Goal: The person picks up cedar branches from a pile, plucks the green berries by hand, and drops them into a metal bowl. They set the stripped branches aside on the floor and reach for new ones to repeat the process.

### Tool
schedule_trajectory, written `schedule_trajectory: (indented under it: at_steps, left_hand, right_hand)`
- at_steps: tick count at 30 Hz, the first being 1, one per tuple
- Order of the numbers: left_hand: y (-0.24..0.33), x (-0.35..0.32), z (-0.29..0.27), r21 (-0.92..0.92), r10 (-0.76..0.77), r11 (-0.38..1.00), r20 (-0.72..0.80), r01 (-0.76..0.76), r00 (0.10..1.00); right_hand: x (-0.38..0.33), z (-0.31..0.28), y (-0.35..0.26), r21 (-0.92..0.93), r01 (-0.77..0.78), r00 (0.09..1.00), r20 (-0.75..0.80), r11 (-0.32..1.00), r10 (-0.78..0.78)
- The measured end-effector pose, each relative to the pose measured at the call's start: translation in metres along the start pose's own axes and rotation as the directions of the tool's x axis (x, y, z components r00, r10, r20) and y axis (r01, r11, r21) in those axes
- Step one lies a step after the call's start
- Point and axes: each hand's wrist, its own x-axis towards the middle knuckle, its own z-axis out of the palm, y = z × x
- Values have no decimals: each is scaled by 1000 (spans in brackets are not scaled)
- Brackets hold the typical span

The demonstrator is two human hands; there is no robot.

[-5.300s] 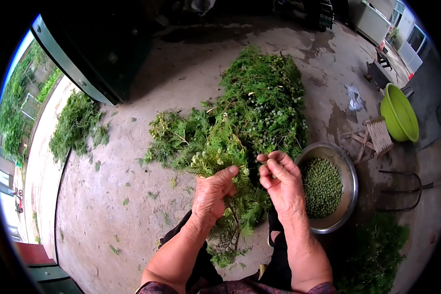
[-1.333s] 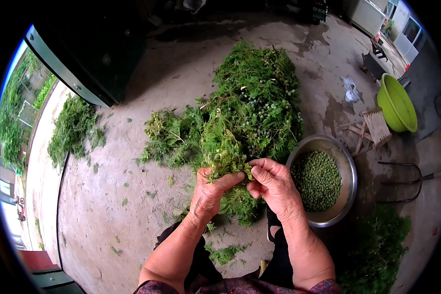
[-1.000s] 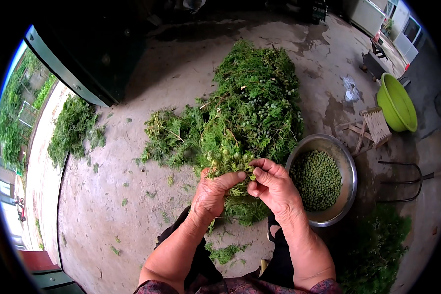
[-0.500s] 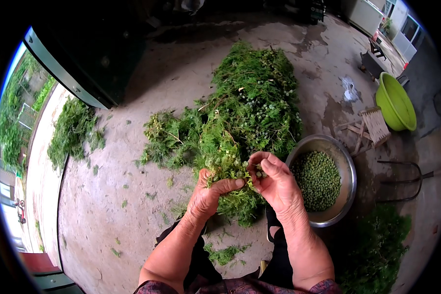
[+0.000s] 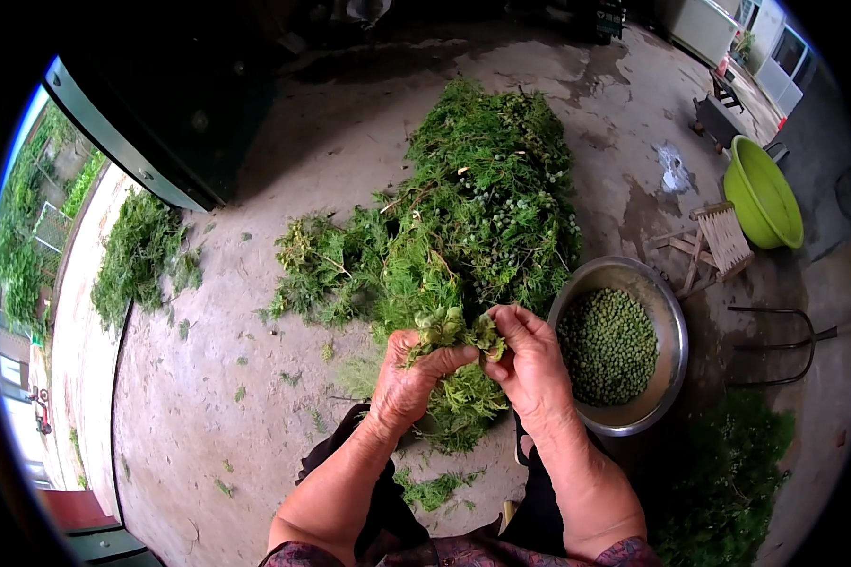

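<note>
My left hand (image 5: 407,373) is closed round a leafy cypress sprig (image 5: 442,329) bearing pale green cones, its thumb lying across the stems. Right beside it, my right hand (image 5: 533,367) pinches the sprig's right-hand end between thumb and fingers; exactly what lies under the fingertips is partly hidden. Both hands are above the near end of a large heap of cut cypress branches (image 5: 501,198). To the right of my right hand stands a steel basin (image 5: 673,354), partly filled with small round green cones (image 5: 610,345).
A slatted folding stool (image 5: 720,244) and a lime-green tub (image 5: 761,198) stand at the right. Nearer lies a metal fork (image 5: 780,348), with dark greenery (image 5: 728,472) below it. Another branch pile (image 5: 142,246) lies left, by a metal door edge (image 5: 123,137).
My right hand has closed from a looser curl into a pinch on the sprig. The sprig's cones have turned upward between my hands. The basin and heap stay put.
</note>
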Motion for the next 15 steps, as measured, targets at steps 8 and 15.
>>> schedule_trajectory:
  at_steps: [8,15]
  left_hand:
    - [8,-1,-2,17,-26,1000,38,26,999]
    - [8,-1,-4,134,86,986,90,-98,992]
  right_hand:
    - [1,0,-17,-167,41,995,97,985,-25]
    - [1,-3,-11,-260,2,990,138,965,35]
